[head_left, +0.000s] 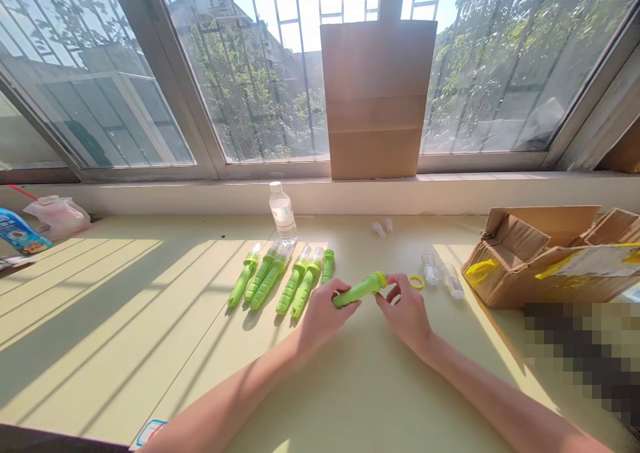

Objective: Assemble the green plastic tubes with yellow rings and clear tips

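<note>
A green ribbed tube (pixel 361 290) lies across my left hand (pixel 327 305), whose fingers wrap round its lower end. My right hand (pixel 406 311) has its thumb and fingers pinched at the tube's upper end, by a yellow-green collar (pixel 382 279). Just beyond the right fingers, a yellow ring (pixel 416 282) lies on the table. Several green tubes with clear tops (pixel 270 279) lie slanted side by side to the left. One green tube without a visible clear top (pixel 328 265) is behind my left hand. Two clear plastic caps (pixel 453 283) rest to the right.
A water bottle (pixel 283 214) stands behind the green tubes. Two small clear pieces (pixel 383 227) lie near the sill. An open cardboard box (pixel 555 259) is at right; a pink bag (pixel 57 216) and blue packet (pixel 21 231) are far left.
</note>
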`<state>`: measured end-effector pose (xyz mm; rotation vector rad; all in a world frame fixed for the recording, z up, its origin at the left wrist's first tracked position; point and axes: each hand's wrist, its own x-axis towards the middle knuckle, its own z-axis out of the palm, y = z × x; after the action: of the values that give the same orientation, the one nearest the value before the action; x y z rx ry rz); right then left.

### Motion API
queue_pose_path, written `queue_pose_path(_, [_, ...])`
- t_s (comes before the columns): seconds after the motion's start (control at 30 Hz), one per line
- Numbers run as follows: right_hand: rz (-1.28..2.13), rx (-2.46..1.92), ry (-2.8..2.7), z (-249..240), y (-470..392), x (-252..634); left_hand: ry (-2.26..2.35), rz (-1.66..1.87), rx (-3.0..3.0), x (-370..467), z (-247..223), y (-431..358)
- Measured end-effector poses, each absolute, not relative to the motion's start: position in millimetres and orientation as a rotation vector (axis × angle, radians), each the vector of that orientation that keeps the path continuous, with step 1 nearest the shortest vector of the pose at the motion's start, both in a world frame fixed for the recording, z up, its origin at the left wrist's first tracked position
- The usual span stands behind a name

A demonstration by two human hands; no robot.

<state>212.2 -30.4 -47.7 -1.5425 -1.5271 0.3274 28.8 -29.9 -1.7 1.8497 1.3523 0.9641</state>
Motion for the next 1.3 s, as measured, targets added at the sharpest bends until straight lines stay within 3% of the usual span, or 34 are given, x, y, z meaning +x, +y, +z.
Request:
queue_pose_path(0.7, [0.279,-1.397,-1.505,-48.8,-30.1,211.7,1.240,0.875,1.616,31.5,1.8,-33.2])
queue_pose_path(1.03, [0.263,-1.398,-1.497,-47.9,-29.1,212.9,1.322,0.986,2.190,27.8,-17.8,-25.9])
queue_pose_path(1.3, [0.285,-1.430,-1.511,-46.8,-30.8,210.7,1.327,1.002,2.124,28.1,-16.9,-28.8])
